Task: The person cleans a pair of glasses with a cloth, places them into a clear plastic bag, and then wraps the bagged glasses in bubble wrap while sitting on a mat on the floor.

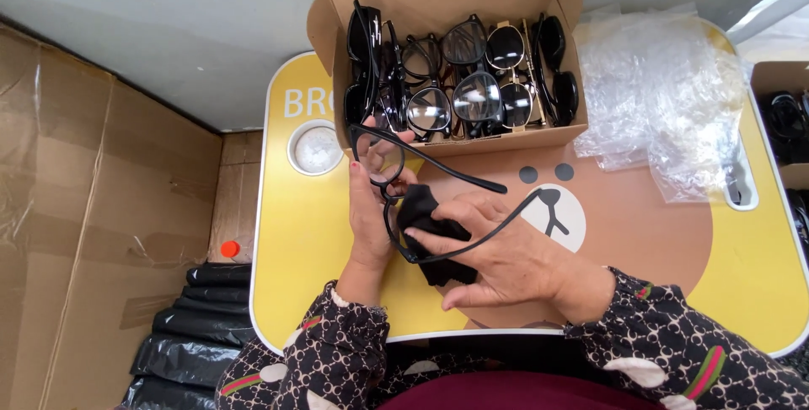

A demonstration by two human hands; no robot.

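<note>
— Both hands first: what are they doing, seen from your head camera?

— Left hand is closed on the black plastic-framed eyeglasses, fingers wrapped round the frame near the upper lens. My right hand presses a small black cleaning cloth against the lower lens, thumb and fingers pinched over it. The glasses sit between the two hands, temples unfolded, one arm running out over my right knuckles.

— And what hems you in?

— Just beyond my left fingertips stands an open brown cardboard box packed with upright dark-framed glasses; its front wall nearly touches the held frame. Everything rests on a yellow lap table printed with a brown bear face, whose near edge runs under my wrists. A round white cup recess lies left of the box, a heap of clear plastic bags to its right. Bare tabletop shows left of my left hand and right of my right forearm.
</note>
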